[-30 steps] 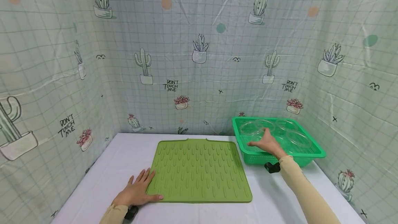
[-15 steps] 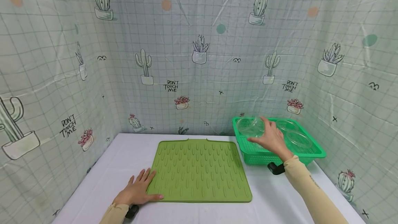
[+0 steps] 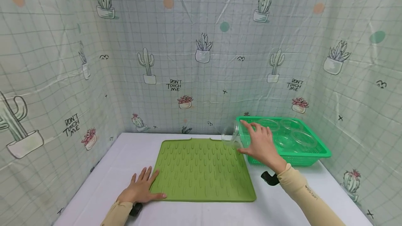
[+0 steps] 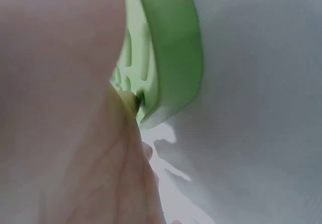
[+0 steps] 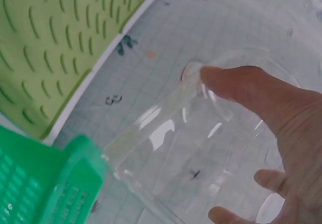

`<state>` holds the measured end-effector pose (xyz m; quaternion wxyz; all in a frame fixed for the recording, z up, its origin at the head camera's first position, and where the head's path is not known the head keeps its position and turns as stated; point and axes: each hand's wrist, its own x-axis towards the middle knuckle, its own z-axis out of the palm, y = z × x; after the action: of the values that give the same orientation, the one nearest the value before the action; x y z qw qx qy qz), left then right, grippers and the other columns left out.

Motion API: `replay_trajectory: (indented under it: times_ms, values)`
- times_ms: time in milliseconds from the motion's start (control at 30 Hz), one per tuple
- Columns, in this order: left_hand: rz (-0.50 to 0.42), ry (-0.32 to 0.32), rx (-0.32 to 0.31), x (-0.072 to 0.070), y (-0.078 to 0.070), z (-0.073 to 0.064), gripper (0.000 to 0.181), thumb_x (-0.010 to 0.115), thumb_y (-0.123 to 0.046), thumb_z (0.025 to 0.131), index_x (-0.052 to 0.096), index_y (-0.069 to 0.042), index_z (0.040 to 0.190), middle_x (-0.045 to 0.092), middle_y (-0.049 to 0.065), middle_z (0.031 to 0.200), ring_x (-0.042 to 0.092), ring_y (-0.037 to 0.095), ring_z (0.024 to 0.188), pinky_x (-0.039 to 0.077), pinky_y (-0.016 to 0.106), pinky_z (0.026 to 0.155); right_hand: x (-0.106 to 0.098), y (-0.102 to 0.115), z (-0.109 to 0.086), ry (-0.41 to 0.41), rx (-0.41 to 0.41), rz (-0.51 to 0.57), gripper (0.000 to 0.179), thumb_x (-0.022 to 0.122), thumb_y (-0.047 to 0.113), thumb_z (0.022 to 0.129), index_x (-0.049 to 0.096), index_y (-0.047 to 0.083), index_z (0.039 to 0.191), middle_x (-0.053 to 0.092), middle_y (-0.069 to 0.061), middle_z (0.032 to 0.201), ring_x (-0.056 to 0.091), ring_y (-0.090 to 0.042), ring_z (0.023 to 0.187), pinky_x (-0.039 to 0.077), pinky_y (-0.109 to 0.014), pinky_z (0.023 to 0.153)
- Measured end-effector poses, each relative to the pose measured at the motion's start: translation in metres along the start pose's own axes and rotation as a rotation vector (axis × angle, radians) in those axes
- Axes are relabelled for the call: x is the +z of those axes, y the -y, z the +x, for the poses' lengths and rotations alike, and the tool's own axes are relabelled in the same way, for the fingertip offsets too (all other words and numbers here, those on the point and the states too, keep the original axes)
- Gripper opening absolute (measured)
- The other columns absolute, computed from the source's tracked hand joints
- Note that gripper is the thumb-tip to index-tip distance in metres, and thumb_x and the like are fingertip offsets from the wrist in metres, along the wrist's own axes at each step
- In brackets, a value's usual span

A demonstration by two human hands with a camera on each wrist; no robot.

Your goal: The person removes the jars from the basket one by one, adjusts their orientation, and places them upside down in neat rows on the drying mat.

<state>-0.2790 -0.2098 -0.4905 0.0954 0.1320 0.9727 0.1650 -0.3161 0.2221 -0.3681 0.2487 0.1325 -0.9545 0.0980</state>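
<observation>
My right hand grips a clear round container between thumb and fingers, its mouth tilted left. It hangs at the basket's left edge, overlapping the back right corner of a green ridged mat in the head view. In the right wrist view the see-through wall of the container shows, with the thumb at its edge. My left hand lies with fingers spread at the front left corner of the mat, thumb on its edge. The left wrist view shows the mat's thick edge beside the hand.
A green perforated basket stands right of the mat, with several more clear round containers inside. A white cloth covers the table. Patterned cactus curtains enclose the back and both sides.
My right hand has lifted one clear container out of the basket and carried it left toward the mat, tipping it sideways. The left hand has stayed on the mat's corner.
</observation>
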Motion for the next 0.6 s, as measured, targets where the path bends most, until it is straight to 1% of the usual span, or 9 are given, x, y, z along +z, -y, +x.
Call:
replay_trajectory:
  times_ms: [133,200,267,300,367,433,533,600]
  values:
    - [0.016,0.002,0.021,0.000,0.003,0.004,0.113,0.064,-0.076,0.071,0.028,-0.004,0.152,0.015,0.027,0.158,0.010,0.048,0.146,0.006,0.069,0.113,0.008,0.012,-0.002,-0.010,-0.063,-0.054,0.108,0.091,0.045,0.058,0.036,0.025,0.148,0.047,-0.023,0.135,0.045,-0.045,0.124,0.032,-0.068,0.103]
    - [0.018,0.000,0.044,-0.005,0.001,0.004,0.114,0.064,-0.074,0.072,0.026,-0.004,0.152,0.015,0.028,0.158,0.010,0.048,0.145,0.007,0.069,0.113,0.010,0.017,-0.003,-0.006,-0.082,-0.056,0.108,0.091,0.045,0.057,0.036,0.026,0.149,0.047,-0.024,0.136,0.045,-0.044,0.125,0.034,-0.066,0.103]
    - [0.003,-0.007,0.068,-0.014,-0.005,0.005,0.112,0.067,-0.070,0.074,0.023,-0.004,0.153,0.013,0.029,0.158,0.010,0.049,0.145,0.008,0.071,0.112,0.013,0.021,-0.003,0.001,-0.096,-0.061,0.109,0.091,0.046,0.057,0.036,0.026,0.149,0.046,-0.024,0.137,0.045,-0.045,0.125,0.037,-0.065,0.101]
    - [-0.018,-0.020,0.082,-0.020,-0.008,0.006,0.109,0.068,-0.066,0.076,0.023,-0.004,0.153,0.013,0.029,0.158,0.010,0.050,0.145,0.009,0.072,0.111,0.014,0.023,-0.004,0.007,-0.099,-0.065,0.109,0.091,0.047,0.057,0.036,0.027,0.149,0.045,-0.024,0.137,0.045,-0.045,0.125,0.038,-0.064,0.099]
    - [-0.072,-0.067,0.100,-0.030,-0.014,0.010,0.107,0.068,-0.062,0.079,0.019,-0.004,0.154,0.011,0.031,0.157,0.010,0.052,0.144,0.012,0.073,0.109,0.015,0.026,-0.003,0.015,-0.102,-0.067,0.109,0.091,0.047,0.057,0.036,0.027,0.149,0.044,-0.024,0.138,0.045,-0.046,0.124,0.041,-0.064,0.096]
    - [-0.134,-0.127,0.094,-0.040,-0.020,0.017,0.105,0.066,-0.059,0.083,0.013,-0.007,0.156,0.008,0.030,0.158,0.010,0.053,0.143,0.017,0.073,0.108,0.016,0.028,-0.003,0.021,-0.103,-0.071,0.109,0.092,0.046,0.057,0.036,0.027,0.149,0.044,-0.024,0.138,0.045,-0.046,0.124,0.043,-0.065,0.093]
    - [-0.260,-0.218,0.088,-0.052,-0.030,0.029,0.103,0.063,-0.058,0.087,0.004,-0.011,0.157,0.005,0.028,0.159,0.010,0.051,0.144,0.021,0.072,0.108,0.017,0.034,-0.003,0.029,-0.106,-0.058,0.108,0.092,0.044,0.057,0.037,0.028,0.148,0.043,-0.023,0.138,0.045,-0.046,0.123,0.045,-0.064,0.091]
    - [-0.349,-0.251,0.102,-0.058,-0.037,0.037,0.101,0.060,-0.058,0.089,-0.001,-0.014,0.157,0.004,0.024,0.160,0.010,0.048,0.145,0.022,0.071,0.109,0.018,0.038,-0.003,0.037,-0.112,-0.043,0.107,0.092,0.043,0.057,0.037,0.028,0.148,0.044,-0.023,0.138,0.045,-0.046,0.124,0.046,-0.063,0.090]
